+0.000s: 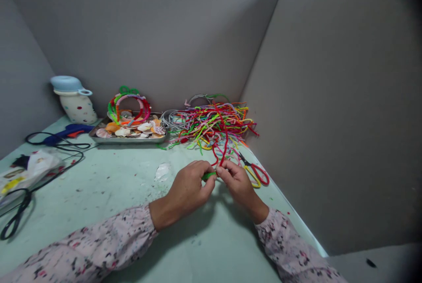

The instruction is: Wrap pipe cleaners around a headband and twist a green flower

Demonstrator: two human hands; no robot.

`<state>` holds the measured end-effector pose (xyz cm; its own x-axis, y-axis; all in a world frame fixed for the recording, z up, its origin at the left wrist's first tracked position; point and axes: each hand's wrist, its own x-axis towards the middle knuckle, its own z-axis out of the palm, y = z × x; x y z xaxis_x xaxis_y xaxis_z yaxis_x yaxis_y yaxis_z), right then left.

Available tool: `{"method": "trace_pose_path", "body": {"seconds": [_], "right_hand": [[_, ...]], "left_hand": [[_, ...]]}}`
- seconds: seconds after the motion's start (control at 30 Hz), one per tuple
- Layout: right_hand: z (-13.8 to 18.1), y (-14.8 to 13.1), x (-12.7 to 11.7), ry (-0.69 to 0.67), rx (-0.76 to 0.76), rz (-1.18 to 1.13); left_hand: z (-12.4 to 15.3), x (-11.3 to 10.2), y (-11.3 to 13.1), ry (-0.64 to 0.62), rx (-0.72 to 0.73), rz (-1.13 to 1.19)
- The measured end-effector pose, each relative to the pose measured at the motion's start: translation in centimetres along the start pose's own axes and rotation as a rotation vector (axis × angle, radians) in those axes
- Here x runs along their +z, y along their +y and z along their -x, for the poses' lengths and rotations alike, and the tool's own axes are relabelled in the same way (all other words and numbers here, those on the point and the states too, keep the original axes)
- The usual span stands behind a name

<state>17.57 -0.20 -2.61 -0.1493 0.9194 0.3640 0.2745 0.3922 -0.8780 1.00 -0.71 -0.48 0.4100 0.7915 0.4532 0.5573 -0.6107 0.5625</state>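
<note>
My left hand (190, 186) is closed, thumb and fingers pinching a green pipe cleaner (208, 175). Close against it, my right hand (238, 186) pinches a red pipe cleaner (226, 140) that rises from the fingertips in a long bent strand. The red and green pieces meet between my fingertips, but how they are joined there is hidden. Just right of my right hand lies a pair of scissors (260, 174) with red and yellow handles. Behind both hands spreads a tangled pile of multicoloured pipe cleaners (211, 120).
A metal tray (132, 141) at the back holds seashells (141, 129) and pipe-cleaner rings (145, 111). At left stand a blue-lidded bottle (77, 105), a blue glue gun (62, 133) with a black cord (70, 164), and a plastic bag (42, 164). Grey walls close in the table (125, 186).
</note>
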Motion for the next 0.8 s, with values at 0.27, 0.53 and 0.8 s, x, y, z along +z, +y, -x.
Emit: {"method": "trace_pose_path", "body": {"seconds": [0.27, 0.53, 0.8], "right_hand": [[0.03, -0.31, -0.03, 0.041, 0.044, -0.078], [0.03, -0.29, 0.04, 0.061, 0.023, -0.013], [0.28, -0.69, 0.08, 0.042, -0.002, -0.023]], "left_hand": [[-0.04, -0.09, -0.03, 0.019, -0.023, 0.021], [-0.07, -0.25, 0.21, -0.010, -0.070, 0.084], [-0.13, -0.13, 0.07, -0.046, -0.118, 0.120]]}}
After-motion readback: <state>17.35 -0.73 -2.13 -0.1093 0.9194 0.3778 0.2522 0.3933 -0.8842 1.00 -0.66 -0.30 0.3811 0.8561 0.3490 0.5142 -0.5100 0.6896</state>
